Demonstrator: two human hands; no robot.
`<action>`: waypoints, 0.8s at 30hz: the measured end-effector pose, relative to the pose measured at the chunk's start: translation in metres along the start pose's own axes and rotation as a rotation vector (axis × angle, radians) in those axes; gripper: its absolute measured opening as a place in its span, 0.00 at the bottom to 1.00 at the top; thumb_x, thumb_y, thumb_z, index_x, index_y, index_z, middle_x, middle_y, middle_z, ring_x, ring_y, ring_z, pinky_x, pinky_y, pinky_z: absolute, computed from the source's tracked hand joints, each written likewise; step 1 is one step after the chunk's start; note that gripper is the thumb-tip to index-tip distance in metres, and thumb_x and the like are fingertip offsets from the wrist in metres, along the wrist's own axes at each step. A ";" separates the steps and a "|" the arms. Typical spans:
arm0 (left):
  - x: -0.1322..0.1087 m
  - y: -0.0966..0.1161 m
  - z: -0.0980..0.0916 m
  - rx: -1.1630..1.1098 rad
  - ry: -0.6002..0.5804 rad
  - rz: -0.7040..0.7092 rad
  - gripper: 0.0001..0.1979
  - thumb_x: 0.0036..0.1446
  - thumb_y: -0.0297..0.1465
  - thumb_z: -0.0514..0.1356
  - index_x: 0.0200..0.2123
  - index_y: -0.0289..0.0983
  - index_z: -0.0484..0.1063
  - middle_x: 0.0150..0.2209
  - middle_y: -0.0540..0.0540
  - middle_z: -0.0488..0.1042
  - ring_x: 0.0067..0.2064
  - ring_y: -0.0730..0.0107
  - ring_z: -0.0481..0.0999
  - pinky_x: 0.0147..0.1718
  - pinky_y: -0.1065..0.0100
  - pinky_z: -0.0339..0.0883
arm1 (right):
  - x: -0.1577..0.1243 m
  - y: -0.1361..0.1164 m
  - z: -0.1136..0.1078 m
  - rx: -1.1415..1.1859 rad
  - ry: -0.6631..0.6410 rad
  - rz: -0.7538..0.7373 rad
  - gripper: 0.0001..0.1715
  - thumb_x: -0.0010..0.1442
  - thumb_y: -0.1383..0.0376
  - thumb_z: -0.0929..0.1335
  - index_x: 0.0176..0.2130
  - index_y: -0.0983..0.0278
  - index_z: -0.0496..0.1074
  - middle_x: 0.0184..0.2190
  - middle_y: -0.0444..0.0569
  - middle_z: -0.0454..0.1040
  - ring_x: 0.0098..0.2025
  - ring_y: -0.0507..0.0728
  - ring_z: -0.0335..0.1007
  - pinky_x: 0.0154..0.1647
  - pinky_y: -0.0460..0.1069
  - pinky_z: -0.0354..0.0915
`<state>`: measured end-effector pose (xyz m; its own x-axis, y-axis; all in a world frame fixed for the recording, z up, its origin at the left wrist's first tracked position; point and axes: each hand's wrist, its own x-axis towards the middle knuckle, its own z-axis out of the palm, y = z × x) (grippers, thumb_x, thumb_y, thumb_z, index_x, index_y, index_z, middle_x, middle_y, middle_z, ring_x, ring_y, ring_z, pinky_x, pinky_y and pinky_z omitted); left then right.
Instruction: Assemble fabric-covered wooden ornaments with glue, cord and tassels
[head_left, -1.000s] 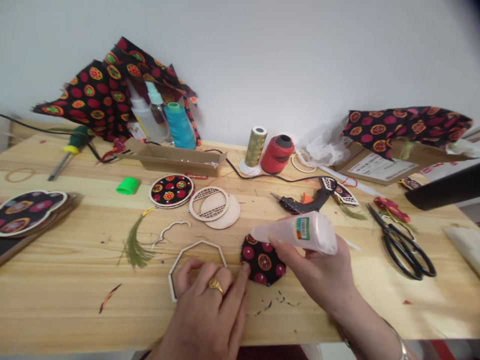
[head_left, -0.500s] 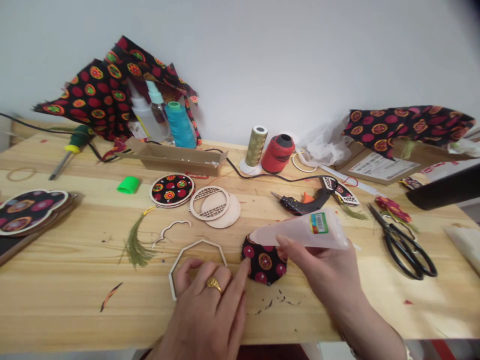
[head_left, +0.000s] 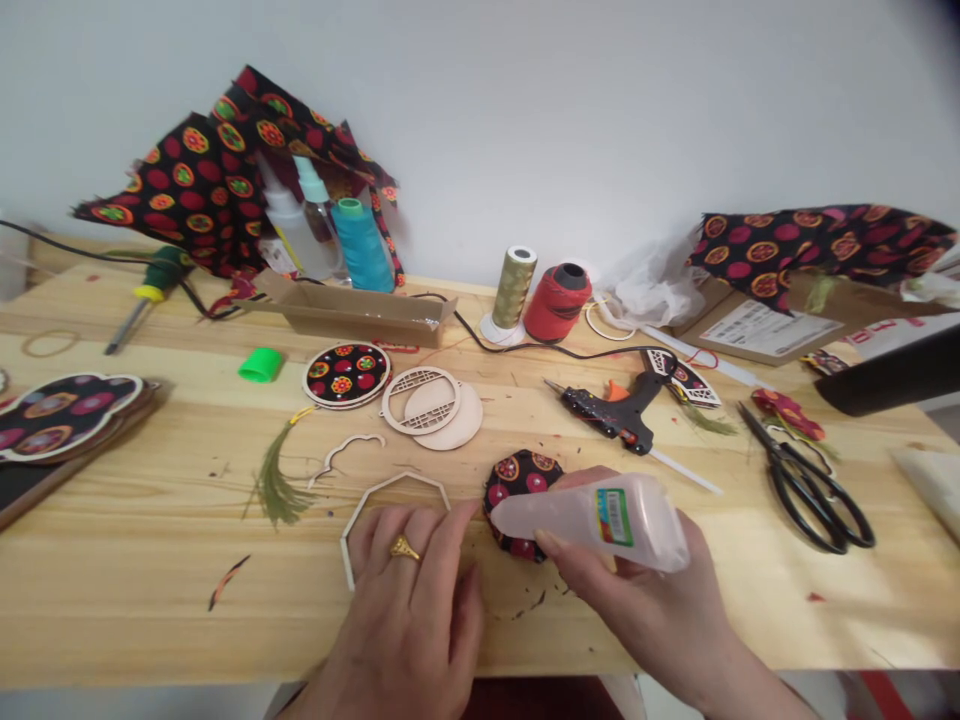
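Glue bottle (head_left: 592, 522) over patterned fabric edge (head_left: 517, 478)

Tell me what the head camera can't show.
Head view:
fabric octagon: lower part hidden by the right hand and squeeze bottle
wooden octagon frame: lower edge hidden by the left hand
black object: cut off by the right edge
bottle label: too small to read

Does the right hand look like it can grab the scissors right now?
Probably not straight away. The right hand is holding a squeeze bottle, so it would need to put that down first. After that, nothing seems to block the way to the black scissors.
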<state>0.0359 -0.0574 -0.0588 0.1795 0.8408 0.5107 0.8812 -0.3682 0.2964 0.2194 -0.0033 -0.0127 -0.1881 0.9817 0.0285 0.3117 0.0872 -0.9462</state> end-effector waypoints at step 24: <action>0.003 0.002 -0.001 -0.056 -0.093 -0.008 0.20 0.56 0.19 0.53 0.53 0.29 0.66 0.38 0.41 0.69 0.41 0.57 0.63 0.44 0.49 0.57 | -0.008 0.001 -0.009 -0.045 -0.006 -0.036 0.12 0.53 0.64 0.74 0.39 0.57 0.72 0.31 0.41 0.77 0.25 0.49 0.71 0.22 0.41 0.69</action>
<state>0.0380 -0.0563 -0.0561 0.2148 0.8760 0.4318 0.8572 -0.3810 0.3464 0.2295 -0.0093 -0.0107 -0.2052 0.9769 0.0601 0.3460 0.1298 -0.9292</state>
